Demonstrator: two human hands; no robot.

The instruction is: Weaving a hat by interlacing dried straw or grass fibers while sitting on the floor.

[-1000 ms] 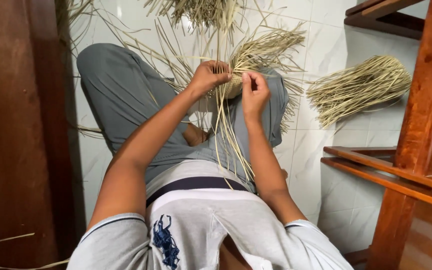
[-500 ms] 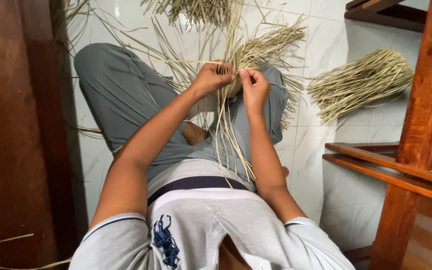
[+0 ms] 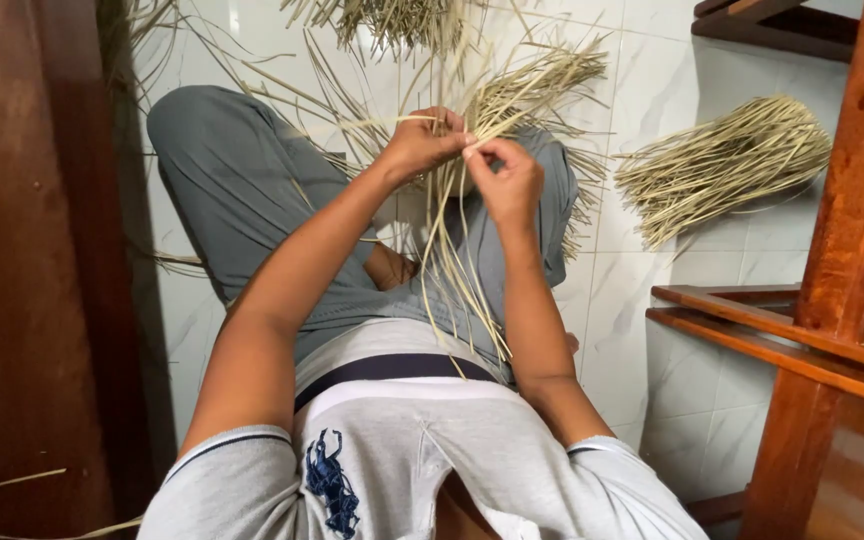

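I sit on a white tiled floor with my legs crossed, in grey trousers. My left hand (image 3: 420, 146) and my right hand (image 3: 505, 178) are close together above my lap, both pinching pale dry straw strands (image 3: 452, 270). The long strands hang from my fingers down toward my waist. Beyond my hands the same strands fan out into a bushy straw bundle (image 3: 532, 85) lying over my right knee. One thin strand runs sideways from my left hand.
A second straw bundle (image 3: 722, 165) lies on the tiles to the right. More straw (image 3: 392, 20) lies at the top edge. Wooden furniture with rails (image 3: 812, 330) stands at the right, and a dark wooden panel (image 3: 22, 270) at the left.
Both hands stay on the strands with small finger movements. The view has shifted slightly.
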